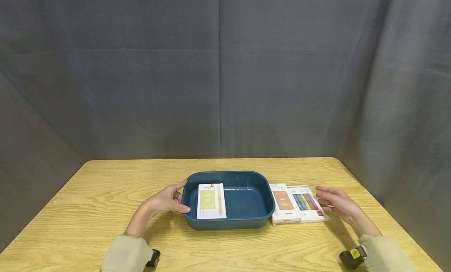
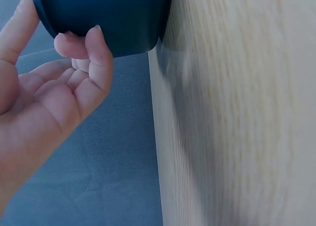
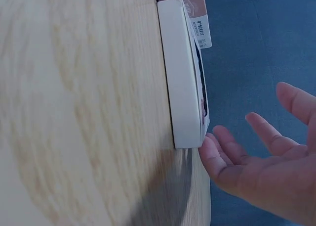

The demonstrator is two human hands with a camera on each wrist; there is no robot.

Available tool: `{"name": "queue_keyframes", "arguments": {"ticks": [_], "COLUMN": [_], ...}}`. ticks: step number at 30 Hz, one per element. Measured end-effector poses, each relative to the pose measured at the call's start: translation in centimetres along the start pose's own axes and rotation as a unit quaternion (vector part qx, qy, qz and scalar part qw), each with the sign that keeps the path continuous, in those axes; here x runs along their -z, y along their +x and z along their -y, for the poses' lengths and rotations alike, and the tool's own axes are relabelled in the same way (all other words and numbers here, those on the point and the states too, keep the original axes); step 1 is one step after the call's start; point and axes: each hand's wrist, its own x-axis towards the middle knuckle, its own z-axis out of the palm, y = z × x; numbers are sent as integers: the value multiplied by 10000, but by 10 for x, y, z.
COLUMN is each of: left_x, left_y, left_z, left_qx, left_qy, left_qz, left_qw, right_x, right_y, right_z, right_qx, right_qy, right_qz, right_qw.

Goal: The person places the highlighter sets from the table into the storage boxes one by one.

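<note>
With left hand [image 1: 165,201], grips at nine o'clock a smooth, round-cornered blue tray [image 1: 225,224]; with right hand [image 1: 336,204], is relaxed beside a rainbow-windowed box [image 1: 305,201], contact unclear; in the tray, toward nine, holds a green-panelled box [image 1: 208,201]; neighbours, at three, a brown-panelled box [image 1: 283,201]; rests on a grained wooden table [image 1: 105,186]; is backed at twelve by creased grey cloth [image 1: 218,88]; shows fingertips [image 2: 98,43] against the outer wall only in left wrist view, a barcode [image 3: 200,28] only in right.

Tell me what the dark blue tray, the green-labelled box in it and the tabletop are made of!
The dark blue tray looks like smooth plastic: soft shine on its inner wall. The green-labelled box is probably thin card, with flat, printed faces and crisp edges. The tabletop seems wooden, smooth, with streaky grain, but could be pretend-wood covering.
</note>
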Motion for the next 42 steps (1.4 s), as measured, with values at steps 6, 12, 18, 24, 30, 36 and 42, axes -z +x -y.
{"name": "queue_keyframes", "arguments": {"ticks": [6, 12, 18, 24, 30, 36, 42], "left_x": [0, 0, 0, 1, 1, 0, -1], "left_y": [0, 0, 1, 1, 2, 2, 2], "left_z": [0, 0, 0, 1, 1, 0, -1], "left_qx": [13, 20, 92, 129, 112, 131, 155], "left_qy": [-7, 28, 15, 45, 19, 100, 121], "left_qz": [32, 61, 104, 93, 107, 61, 37], "left_qw": [10000, 10000, 9999, 9999, 9999, 9998, 9998], "right_x": [-1, -1, -2, -1, 1, 2, 6], "right_y": [2, 3, 3, 3, 3, -1, -1], "right_z": [-2, -3, -2, 0, 4, 5, 8], "right_qx": [-60, -249, -272, -232, -173, -268, 21], "right_qy": [-192, -246, -321, -312, -370, -468, -536], "right_qz": [95, 208, 155, 138, 100, 268, 500], "right_qw": [9998, 9992, 9990, 9991, 9991, 9982, 9973]}}
